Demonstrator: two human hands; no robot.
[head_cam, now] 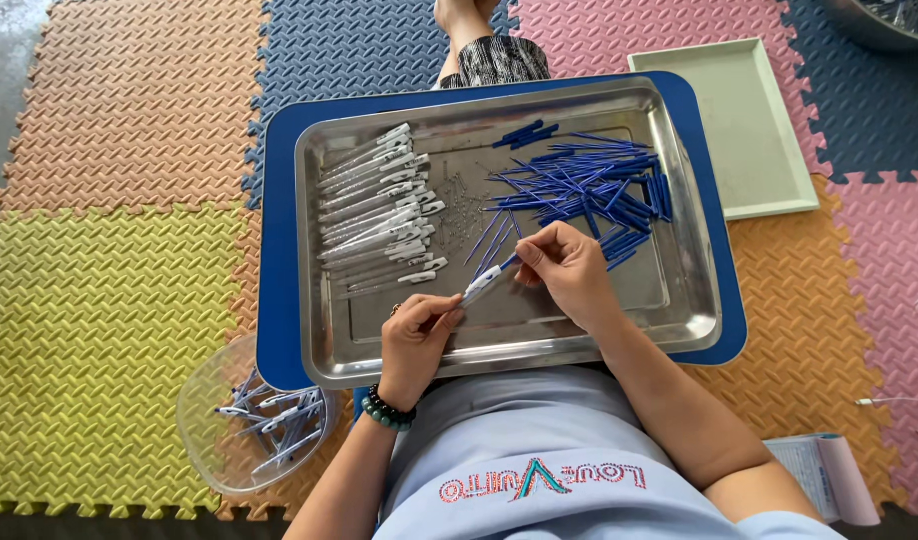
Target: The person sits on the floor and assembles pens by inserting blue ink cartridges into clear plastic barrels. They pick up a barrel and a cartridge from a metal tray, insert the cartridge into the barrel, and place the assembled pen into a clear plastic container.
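Steel tray: a shallow metal tray [679, 300] was set on a blue board [274, 300], and the grip was held low over its near middle.
Left hand: the left hand [415, 340] was closed round the near end of a white pen barrel [479, 288], pinched between thumb and fingers.
Right hand: the right hand [569, 268] was closed on a blue refill [506, 262], whose end was met with the far end of the barrel; how deep it was seated could not be told.
Barrels: a row of white barrels with clips [379, 210] was laid beyond and to the left of the grip.
Refills: a loose heap of blue refills [589, 185] was spread beyond and to the right of the grip, close to the right knuckles.
Small parts: tiny metal pieces [459, 195], perhaps springs, were scattered just beyond the grip, too small to be told apart.
Finished pens: a clear plastic bowl [204, 420] with assembled pens [279, 415] was placed below and to the left of the left wrist.
Risk, bending: the thin refill was judged likely to be bent or kinked if pushed off-axis to the barrel.
Risk, slipping: the barrel could be let slip from the pinch and be dropped among the loose parts.
Risk, scattering: the heap could be nudged by the right hand and refills rolled toward the tiny pieces.
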